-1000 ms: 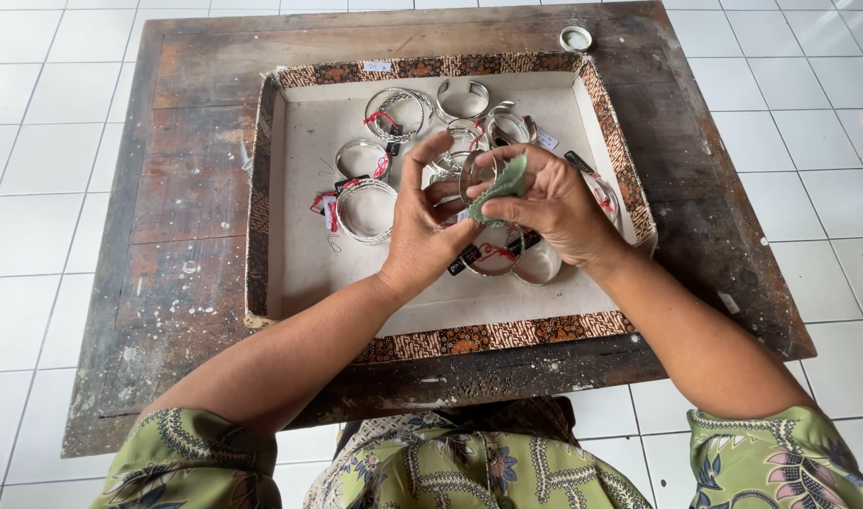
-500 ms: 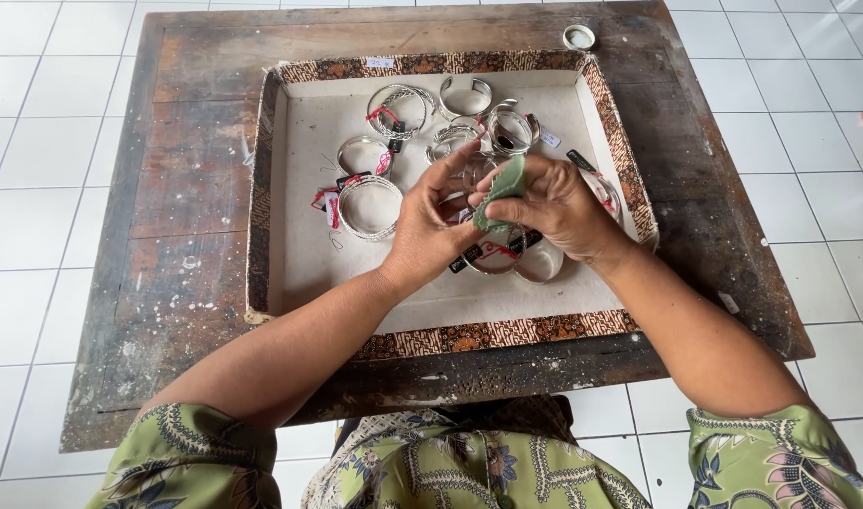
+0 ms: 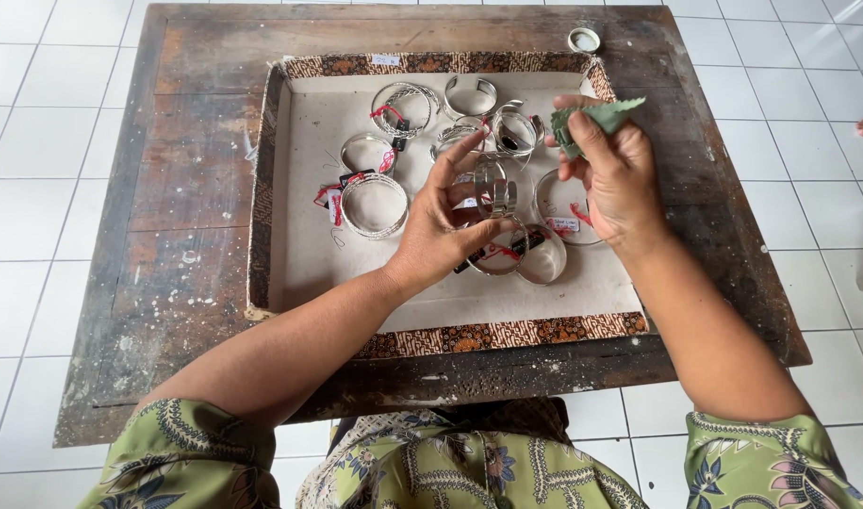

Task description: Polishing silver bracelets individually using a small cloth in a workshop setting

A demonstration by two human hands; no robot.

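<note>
- Silver bangle (image 3: 494, 193): a wide, shiny band, held upright over the middle of the tray, pinched between the thumb and fingers of the left hand (image 3: 441, 226).
- The left hand is clenched lightly on the bangle, its forefinger stretched up past the band toward the far bangles.
- The right hand (image 3: 618, 170) is raised just right of the bangle and apart from it; its fingertips grasp a small green cloth (image 3: 596, 118) with a zigzag edge, held above the tray's right rim.
- The tray (image 3: 299, 245) is shallow and square, lined pale, with a brown patterned border; it sits on the worn dark wooden surface (image 3: 196, 170).
- Other silver bangles lie in the tray: a coiled one with a red tag (image 3: 375, 203) to the left, a thin one (image 3: 367, 151) behind it, a wire pair (image 3: 403, 102) and an open cuff (image 3: 471, 94) at the far side.
- Two more rings (image 3: 526, 256) lie under and just below the left hand, touching each other.
- A small round white lid (image 3: 584, 40) sits on the surface beyond the tray's far right corner.
- Both forearms come from green patterned sleeves (image 3: 177, 452).
</note>
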